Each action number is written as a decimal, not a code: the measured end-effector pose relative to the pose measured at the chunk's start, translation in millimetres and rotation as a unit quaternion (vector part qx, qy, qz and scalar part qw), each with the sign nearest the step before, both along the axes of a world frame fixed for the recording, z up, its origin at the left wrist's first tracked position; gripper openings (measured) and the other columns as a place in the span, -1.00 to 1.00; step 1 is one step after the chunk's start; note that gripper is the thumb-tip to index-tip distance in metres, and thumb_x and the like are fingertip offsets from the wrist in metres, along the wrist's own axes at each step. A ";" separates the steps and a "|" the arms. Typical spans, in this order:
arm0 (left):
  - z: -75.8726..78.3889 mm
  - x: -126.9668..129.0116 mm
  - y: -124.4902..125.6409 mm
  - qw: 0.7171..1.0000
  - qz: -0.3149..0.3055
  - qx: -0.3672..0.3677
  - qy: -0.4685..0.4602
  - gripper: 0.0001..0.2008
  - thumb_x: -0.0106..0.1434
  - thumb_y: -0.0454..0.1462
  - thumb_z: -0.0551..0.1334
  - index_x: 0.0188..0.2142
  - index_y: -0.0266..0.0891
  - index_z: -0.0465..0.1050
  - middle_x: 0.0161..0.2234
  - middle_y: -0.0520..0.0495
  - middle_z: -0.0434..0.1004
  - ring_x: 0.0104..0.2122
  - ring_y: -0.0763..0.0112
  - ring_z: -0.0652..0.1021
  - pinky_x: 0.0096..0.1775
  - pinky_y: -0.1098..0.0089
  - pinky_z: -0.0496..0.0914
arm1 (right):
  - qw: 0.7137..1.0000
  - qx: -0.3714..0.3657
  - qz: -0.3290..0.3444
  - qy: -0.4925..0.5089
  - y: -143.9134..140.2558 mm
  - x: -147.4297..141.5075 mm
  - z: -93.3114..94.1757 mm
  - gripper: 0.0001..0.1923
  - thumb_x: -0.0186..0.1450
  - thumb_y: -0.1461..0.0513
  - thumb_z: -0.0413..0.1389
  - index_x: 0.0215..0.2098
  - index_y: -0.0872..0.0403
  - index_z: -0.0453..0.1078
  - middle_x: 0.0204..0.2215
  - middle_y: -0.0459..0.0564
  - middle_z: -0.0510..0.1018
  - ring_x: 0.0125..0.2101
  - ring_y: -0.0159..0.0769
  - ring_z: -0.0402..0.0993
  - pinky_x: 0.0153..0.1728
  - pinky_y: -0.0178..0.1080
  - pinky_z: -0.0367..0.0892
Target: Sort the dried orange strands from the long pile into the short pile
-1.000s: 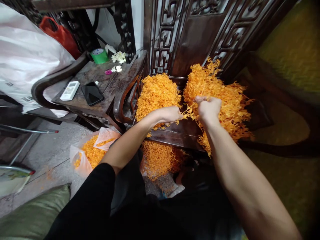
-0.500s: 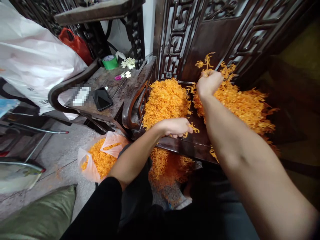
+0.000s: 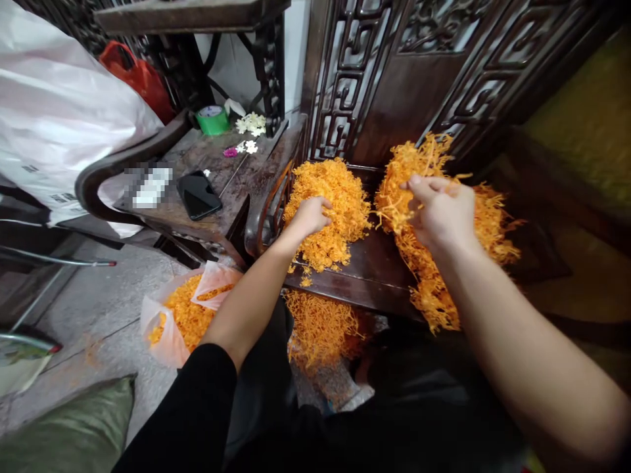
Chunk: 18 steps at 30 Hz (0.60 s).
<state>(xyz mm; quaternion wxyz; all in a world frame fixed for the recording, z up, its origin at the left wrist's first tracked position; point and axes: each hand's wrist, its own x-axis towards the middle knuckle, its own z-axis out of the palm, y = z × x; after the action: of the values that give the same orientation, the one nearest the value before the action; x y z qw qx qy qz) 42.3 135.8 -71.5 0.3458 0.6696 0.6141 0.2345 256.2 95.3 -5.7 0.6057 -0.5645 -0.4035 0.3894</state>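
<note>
Two heaps of thin, tangled orange strands, like cordyceps, lie on a dark wooden bench seat (image 3: 374, 269). My left hand (image 3: 311, 215) is at the left heap (image 3: 328, 184), its thumb and fingers apart and nothing visible between them. At the right heap (image 3: 419, 157) is my right hand (image 3: 446, 207), with thumb and fingers drawn together around a few orange strands (image 3: 397, 215). Its palm side is partly hidden. Part of the right heap hangs over the bench's front edge.
More orange strands (image 3: 320, 325) lie below the bench. A plastic bag (image 3: 162, 322) of orange bits stands on the floor at left. On the wooden side table sit a phone (image 3: 200, 195), green tape (image 3: 213, 121) and small flowers (image 3: 251, 123). A green cushion (image 3: 69, 427) lies lower left.
My left hand has moved up and left from the bench's front onto the left heap, and its strands no longer show. My right hand has come down and right, lower over its heap.
</note>
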 end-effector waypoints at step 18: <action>7.5 0.0 -12.2 0.948 0.051 -0.123 -0.288 -0.76 0.25 -0.53 0.21 -0.12 -0.31 0.48 -0.38 0.01 0.52 -0.46 0.48 0.63 -0.48 0.53 0.37 | 0.991 0.024 0.083 0.106 -87.8 25.0 -6.4 -0.72 0.12 0.11 0.44 -0.42 0.15 0.57 -0.84 -0.21 0.17 -0.75 -0.51 -0.05 -0.57 -0.19 -0.29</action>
<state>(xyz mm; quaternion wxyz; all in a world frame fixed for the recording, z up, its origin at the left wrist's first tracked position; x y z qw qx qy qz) 42.3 123.6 -64.0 0.5752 0.4934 0.5460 0.3572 281.2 7.5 -12.1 0.6236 -0.4701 -0.3919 0.4862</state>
